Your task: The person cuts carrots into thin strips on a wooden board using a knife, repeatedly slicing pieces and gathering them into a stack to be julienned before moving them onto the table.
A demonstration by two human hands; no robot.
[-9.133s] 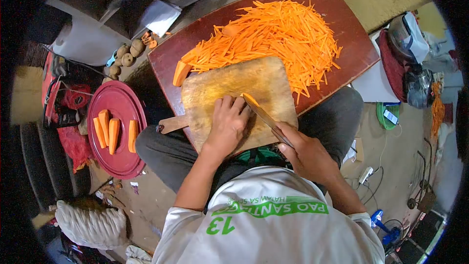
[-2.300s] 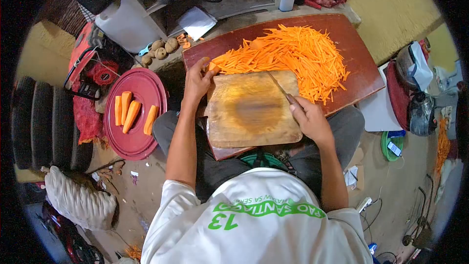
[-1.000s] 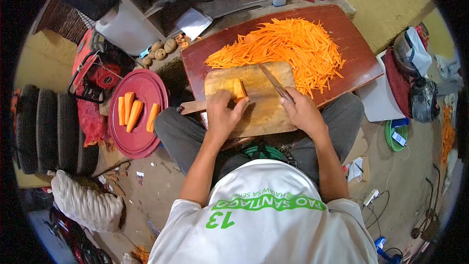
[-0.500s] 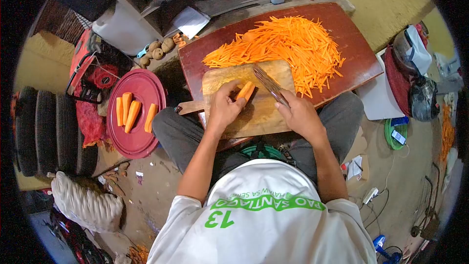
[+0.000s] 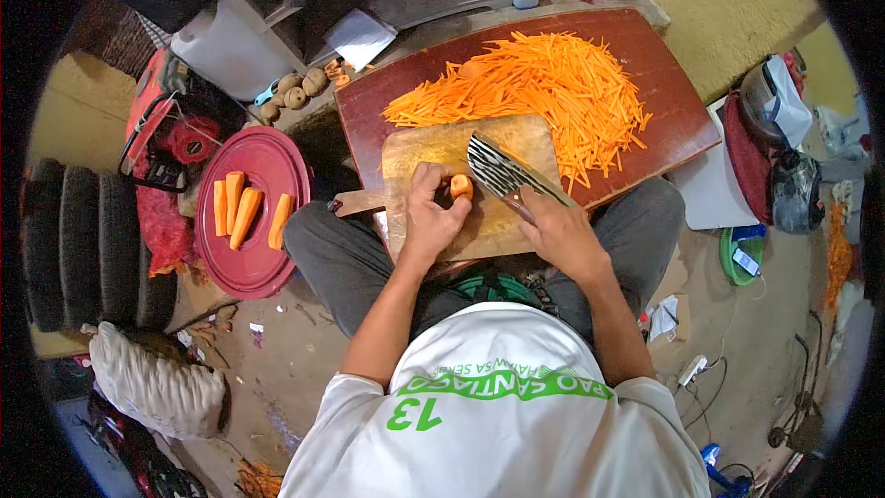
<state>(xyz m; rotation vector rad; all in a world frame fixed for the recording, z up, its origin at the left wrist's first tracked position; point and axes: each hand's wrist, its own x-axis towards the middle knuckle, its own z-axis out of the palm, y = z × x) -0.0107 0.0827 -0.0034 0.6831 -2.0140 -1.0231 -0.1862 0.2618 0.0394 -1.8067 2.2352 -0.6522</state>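
Note:
Between the thumb and fingers of my left hand (image 5: pixel 435 217) is a peeled carrot (image 5: pixel 462 187), its cut end turned up toward me. It is held over the left half of the wooden cutting board (image 5: pixel 493 242). My right hand (image 5: pixel 564 236) is closed on a kitchen knife (image 5: pixel 502 166), whose broad, dark-and-light patterned blade lies nearly flat over the board, apart from the carrot. Beyond the board, a large heap of carrot strips (image 5: pixel 562 83) covers much of the reddish-brown low table (image 5: pixel 668 106).
At my left, several peeled carrots (image 5: pixel 245 212) lie on a round red lid (image 5: pixel 241 281). Brown round vegetables (image 5: pixel 295 95) sit on the floor past the table's left corner. A white box (image 5: pixel 714 184) stands at the right, near a green basket (image 5: pixel 735 263) holding a phone.
The carrot has turned from lying slantwise to showing its end upward. The knife has rolled from edge-on to show its broad patterned face. Both hands stay over the board.

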